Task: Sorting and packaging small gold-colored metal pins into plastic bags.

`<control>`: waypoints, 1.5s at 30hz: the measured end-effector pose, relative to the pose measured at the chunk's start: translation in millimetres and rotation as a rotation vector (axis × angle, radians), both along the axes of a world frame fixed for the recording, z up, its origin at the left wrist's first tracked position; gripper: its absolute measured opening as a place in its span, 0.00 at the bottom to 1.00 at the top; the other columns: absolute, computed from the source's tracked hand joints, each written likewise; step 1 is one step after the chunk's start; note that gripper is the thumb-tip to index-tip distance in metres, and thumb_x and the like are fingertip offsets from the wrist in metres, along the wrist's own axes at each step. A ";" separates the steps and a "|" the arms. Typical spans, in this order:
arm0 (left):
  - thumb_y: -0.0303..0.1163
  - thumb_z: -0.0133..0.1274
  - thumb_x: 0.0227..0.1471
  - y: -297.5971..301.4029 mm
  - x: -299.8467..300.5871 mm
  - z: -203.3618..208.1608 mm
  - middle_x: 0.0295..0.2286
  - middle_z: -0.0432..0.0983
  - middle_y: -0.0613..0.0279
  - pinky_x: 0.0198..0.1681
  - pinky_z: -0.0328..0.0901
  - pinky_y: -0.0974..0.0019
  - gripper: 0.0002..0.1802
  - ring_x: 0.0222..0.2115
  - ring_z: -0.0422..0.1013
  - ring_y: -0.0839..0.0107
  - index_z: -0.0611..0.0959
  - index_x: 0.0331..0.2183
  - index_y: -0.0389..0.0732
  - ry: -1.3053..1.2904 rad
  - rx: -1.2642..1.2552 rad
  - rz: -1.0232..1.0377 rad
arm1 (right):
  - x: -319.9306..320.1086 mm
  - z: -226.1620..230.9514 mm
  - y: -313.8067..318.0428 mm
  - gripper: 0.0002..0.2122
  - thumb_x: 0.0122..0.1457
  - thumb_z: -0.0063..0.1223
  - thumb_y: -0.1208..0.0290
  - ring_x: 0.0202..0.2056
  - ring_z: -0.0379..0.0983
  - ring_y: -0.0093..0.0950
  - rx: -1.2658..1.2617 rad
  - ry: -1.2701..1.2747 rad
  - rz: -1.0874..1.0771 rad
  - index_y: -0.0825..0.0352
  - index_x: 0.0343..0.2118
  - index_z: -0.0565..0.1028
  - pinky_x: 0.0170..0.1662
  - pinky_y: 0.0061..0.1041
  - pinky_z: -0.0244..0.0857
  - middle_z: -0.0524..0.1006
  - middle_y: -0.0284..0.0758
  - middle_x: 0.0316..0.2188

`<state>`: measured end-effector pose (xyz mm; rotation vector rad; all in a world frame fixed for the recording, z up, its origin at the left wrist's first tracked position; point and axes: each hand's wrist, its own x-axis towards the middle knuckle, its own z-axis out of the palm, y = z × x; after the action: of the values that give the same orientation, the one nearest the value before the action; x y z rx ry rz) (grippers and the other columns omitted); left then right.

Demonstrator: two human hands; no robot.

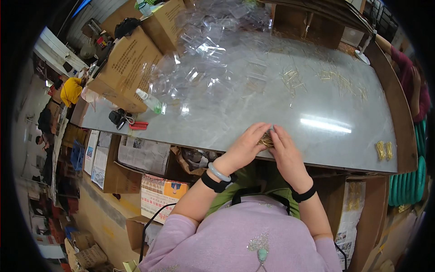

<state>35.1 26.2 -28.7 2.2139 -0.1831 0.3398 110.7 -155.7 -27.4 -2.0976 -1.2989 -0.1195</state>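
Observation:
At the table's near edge, my left hand (247, 146) and my right hand (286, 152) close around a bundle of thin gold-coloured metal pins (266, 139). The bundle's ends show between my fingers; the rest of it is hidden by my palms. Loose gold pins (292, 81) lie scattered farther back on the grey tabletop (253, 113), with more pins (337, 78) spread to their right. Two small gold bundles (384, 150) stand side by side near the right end of the table.
Clear plastic pieces (204, 54) are heaped at the back left. Beside them stand a cardboard box (124, 68) and a spray bottle (151, 100). Red-handled pliers (138, 125) lie at the left edge. A wooden rim (398, 104) bounds the right, where another person (413, 81) stands.

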 end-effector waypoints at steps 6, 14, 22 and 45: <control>0.20 0.59 0.51 -6.8 -6.8 -2.5 0.57 0.65 0.44 0.58 0.65 0.55 0.34 0.57 0.65 0.47 0.69 0.59 0.35 -0.030 0.034 0.158 | 1.0 -4.9 8.8 0.22 0.57 0.47 0.83 0.60 0.65 0.44 -0.025 -0.099 -0.013 0.72 0.56 0.70 0.61 0.37 0.64 0.70 0.45 0.56; 0.18 0.54 0.52 0.0 1.4 -4.0 0.60 0.60 0.40 0.67 0.51 0.48 0.35 0.64 0.55 0.43 0.65 0.61 0.32 0.052 0.207 0.057 | 9.0 3.2 4.9 0.21 0.56 0.46 0.84 0.59 0.67 0.43 -0.006 -0.016 0.042 0.72 0.54 0.71 0.60 0.36 0.65 0.72 0.44 0.53; 0.17 0.42 0.51 -55.4 8.5 -17.2 0.59 0.56 0.29 0.67 0.46 0.39 0.37 0.63 0.50 0.33 0.55 0.62 0.21 -0.027 0.345 0.217 | 13.6 -6.1 -11.4 0.21 0.56 0.46 0.83 0.60 0.66 0.45 0.022 -0.043 -0.008 0.72 0.55 0.71 0.60 0.37 0.66 0.72 0.44 0.55; 0.31 0.58 0.54 103.4 125.6 38.9 0.22 0.77 0.55 0.19 0.72 0.64 0.12 0.17 0.76 0.64 0.80 0.28 0.29 0.403 -0.358 0.684 | 37.1 -7.2 -35.7 0.14 0.61 0.53 0.79 0.56 0.70 0.43 0.158 -0.001 -0.177 0.69 0.50 0.74 0.55 0.37 0.68 0.74 0.43 0.51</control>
<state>160.6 129.6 10.1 1.8769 0.8062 0.2552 147.8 -191.4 -34.6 -2.0730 -1.0667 -0.2904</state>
